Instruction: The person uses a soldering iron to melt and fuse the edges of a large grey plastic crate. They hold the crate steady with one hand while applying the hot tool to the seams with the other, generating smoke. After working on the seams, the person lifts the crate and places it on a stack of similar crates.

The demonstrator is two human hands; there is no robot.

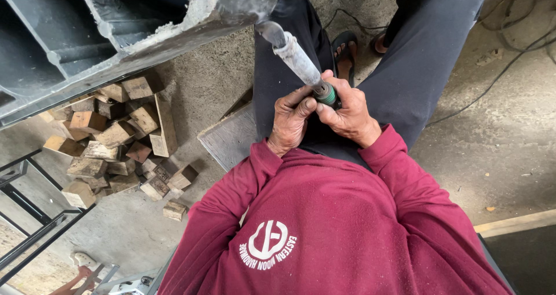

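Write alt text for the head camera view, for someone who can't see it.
Seen from above, a seated person in a maroon sweatshirt grips a long grey tool with both hands, left hand and right hand, its tip against a grey metal frame. A pile of wood blocks lies on the concrete floor.

Tool's green end (pixel 328 94) hidden inside both hands.

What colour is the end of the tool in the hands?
Green, on the tool's end, seen in the head view.

2 hands, 1 rod tool (pixel 298 60), approx 20+ wood blocks (pixel 116 136), 1 sandal (pixel 346 52).
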